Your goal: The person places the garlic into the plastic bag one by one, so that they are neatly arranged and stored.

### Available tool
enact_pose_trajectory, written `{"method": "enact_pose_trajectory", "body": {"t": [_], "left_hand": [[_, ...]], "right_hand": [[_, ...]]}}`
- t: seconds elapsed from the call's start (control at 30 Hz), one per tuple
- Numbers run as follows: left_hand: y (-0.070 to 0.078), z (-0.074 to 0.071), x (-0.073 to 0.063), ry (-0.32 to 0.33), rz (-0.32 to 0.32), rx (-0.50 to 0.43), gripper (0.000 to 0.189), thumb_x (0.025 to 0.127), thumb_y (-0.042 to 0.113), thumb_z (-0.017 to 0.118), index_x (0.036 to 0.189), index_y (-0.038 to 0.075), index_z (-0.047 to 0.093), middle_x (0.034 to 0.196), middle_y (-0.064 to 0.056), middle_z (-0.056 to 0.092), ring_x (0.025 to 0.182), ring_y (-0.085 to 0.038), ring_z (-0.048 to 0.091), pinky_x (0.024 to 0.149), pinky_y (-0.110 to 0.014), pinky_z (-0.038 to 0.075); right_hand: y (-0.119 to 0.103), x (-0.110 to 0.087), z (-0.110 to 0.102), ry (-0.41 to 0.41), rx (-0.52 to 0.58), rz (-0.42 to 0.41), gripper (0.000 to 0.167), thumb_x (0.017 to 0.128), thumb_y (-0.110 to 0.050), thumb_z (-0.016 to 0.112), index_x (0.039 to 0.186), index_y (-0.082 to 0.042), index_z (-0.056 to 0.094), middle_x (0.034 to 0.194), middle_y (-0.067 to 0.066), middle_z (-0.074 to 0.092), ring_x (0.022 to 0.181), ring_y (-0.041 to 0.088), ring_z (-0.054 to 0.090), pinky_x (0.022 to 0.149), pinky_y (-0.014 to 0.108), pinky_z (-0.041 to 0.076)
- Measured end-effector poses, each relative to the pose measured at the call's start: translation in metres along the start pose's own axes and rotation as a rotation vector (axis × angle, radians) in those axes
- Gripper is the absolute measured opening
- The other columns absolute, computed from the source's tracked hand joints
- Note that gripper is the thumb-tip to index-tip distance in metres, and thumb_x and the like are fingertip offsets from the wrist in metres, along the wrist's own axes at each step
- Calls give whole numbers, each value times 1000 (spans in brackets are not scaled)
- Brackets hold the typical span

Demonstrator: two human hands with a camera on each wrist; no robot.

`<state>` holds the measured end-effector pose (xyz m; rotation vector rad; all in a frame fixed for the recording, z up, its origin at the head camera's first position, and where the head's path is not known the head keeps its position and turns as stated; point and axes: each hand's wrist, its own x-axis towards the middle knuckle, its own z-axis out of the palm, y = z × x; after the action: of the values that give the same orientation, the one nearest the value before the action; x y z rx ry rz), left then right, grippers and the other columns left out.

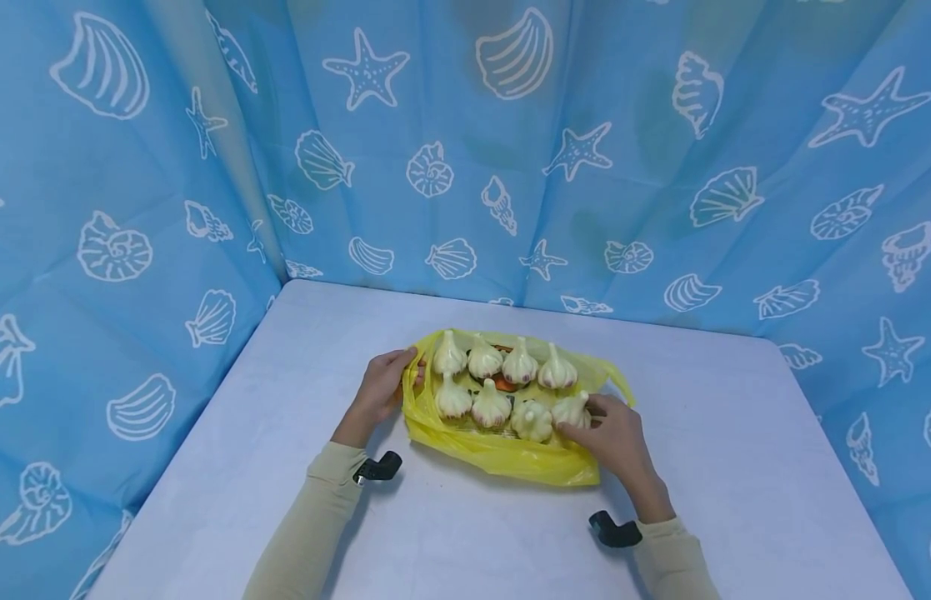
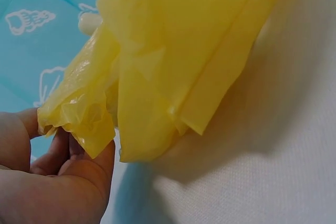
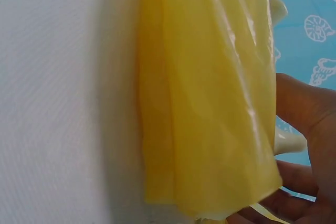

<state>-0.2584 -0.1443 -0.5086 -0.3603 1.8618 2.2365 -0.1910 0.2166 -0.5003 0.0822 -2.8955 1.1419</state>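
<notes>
A yellow plastic bag [image 1: 503,468] lies spread on the table, its sides rising around several white garlic bulbs [image 1: 491,406] in two rows. With thumb and fingers, my left hand [image 1: 377,385] pinches the bag's left edge, and the crumpled plastic [image 2: 86,114] shows between them in the left wrist view. My right hand [image 1: 618,433] holds the front-row garlic bulb at the right end [image 1: 568,410], thumb in front and fingers behind. In the right wrist view, the bag's side [image 3: 220,103] hides most of that bulb; its pale stem [image 3: 290,142] shows beside the hand.
An orange and dark print [image 1: 505,383] shows between the bulbs. The white table [image 1: 728,450] extends around the bag. Blue curtains [image 1: 450,225] with white shell and starfish drawings hang behind it and at the sides. Black devices [image 1: 380,467] sit at both wrists.
</notes>
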Motion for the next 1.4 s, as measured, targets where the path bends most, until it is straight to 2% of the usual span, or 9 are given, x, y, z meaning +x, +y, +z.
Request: {"method": "enact_pose_trajectory", "body": {"t": [0.27,0.5,0.7,0.87,1.0,1.17,1.23,1.3,1.4], "left_hand": [[0,1,0,6,-3,-13,43,100,36,55,122,-1,57,98,-11,60,74,-12,60,67,-21,55],[-1,0,2,21,-3,28,43,100,38,54,123,2,58,102,-11,60,79,-13,61,70,-23,55],[-2,-2,4,1,-21,48,44,100,39,53,118,0,61,97,-10,62,80,-13,61,71,-23,55],[2,-5,2,-21,-19,76,48,100,42,53,123,0,59,102,-11,62,83,-15,61,73,-24,54],[9,-10,2,-9,7,148,54,99,46,52,127,0,57,112,-12,60,92,-17,60,75,-25,53],[15,-16,8,41,47,335,55,100,49,47,130,4,55,124,-13,57,106,-26,59,84,-33,54],[7,-23,28,76,86,414,52,99,53,46,128,10,56,120,-10,60,104,-24,61,84,-35,55],[13,-24,28,82,138,459,54,99,55,45,130,11,53,118,-11,61,104,-26,61,86,-38,55],[24,-25,26,89,242,549,60,97,60,43,133,13,51,117,-12,61,106,-25,60,87,-45,54]], "right_hand": [[1,0,0,-10,24,13,72,77,-41,82,128,5,57,121,22,60,107,36,61,89,47,53],[1,0,0,-9,61,-4,73,76,-41,83,130,1,57,127,21,58,110,35,60,88,46,54],[-3,0,-5,-7,60,-6,75,75,-45,83,131,-3,58,130,18,57,112,35,59,90,46,53],[-13,-1,-15,11,78,-13,68,79,-39,81,131,-3,57,130,18,56,115,35,57,90,45,52],[-21,0,-24,77,108,-80,58,82,-34,80,126,-2,60,125,16,59,112,33,60,88,42,53],[-27,7,-38,170,137,-210,47,85,-29,77,123,-5,63,119,10,62,109,26,62,86,37,53],[-29,12,-46,211,127,-250,46,85,-27,77,124,-6,63,120,9,62,110,25,62,86,35,53],[-31,17,-56,246,99,-277,49,86,-26,77,128,-8,60,124,9,61,112,25,61,86,36,53],[-36,26,-73,274,50,-321,60,87,-26,76,139,-11,52,134,10,56,117,29,58,89,43,52]]}}
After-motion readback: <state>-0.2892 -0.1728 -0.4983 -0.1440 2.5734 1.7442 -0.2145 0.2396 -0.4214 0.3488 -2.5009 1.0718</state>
